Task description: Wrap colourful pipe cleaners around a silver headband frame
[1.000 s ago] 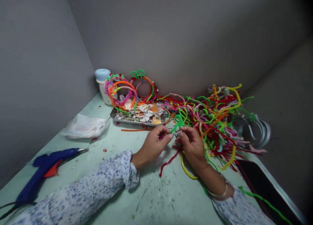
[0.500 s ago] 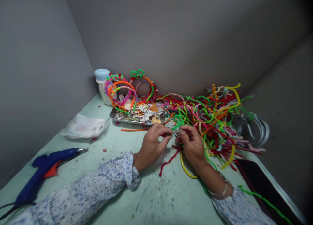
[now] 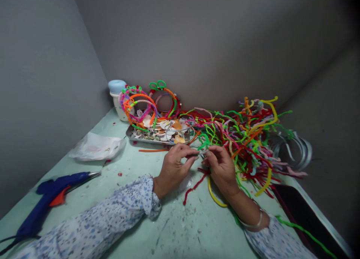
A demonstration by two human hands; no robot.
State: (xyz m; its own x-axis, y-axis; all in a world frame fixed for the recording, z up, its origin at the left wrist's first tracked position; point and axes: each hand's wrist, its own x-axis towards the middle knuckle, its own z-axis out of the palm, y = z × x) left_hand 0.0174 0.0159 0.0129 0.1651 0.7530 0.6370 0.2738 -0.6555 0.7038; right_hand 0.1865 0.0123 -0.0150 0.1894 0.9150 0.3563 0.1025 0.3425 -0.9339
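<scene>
Fingertips of both my hands pinch a thin silvery band [image 3: 203, 151] above the middle of the table. My left hand [image 3: 176, 168] has its thumb and forefinger closed on the band's left end. The right end lies between the thumb and fingers of my right hand [image 3: 222, 169], which wears a bangle. Just behind the fingertips is a curled green pipe cleaner [image 3: 204, 141]; whether it is joined to the band I cannot tell. A dark red pipe cleaner [image 3: 194, 187] and a yellow one [image 3: 214, 195] lie on the table beside my right hand.
Behind my hands stands a metal tray [image 3: 149, 140] of shells, with pipe-cleaner-wrapped headbands [image 3: 140, 98] on it. A tangled pile of pipe cleaners [image 3: 239, 135], bare metal headbands [image 3: 305, 154] and a dark phone-like slab [image 3: 303, 214] occupy the right. Left are a blue glue gun [image 3: 42, 199], plastic bag [image 3: 97, 146] and lidded bottle [image 3: 117, 98].
Both hands keep their pinch on the silvery band almost unmoved. The whole view has shifted very slightly.
</scene>
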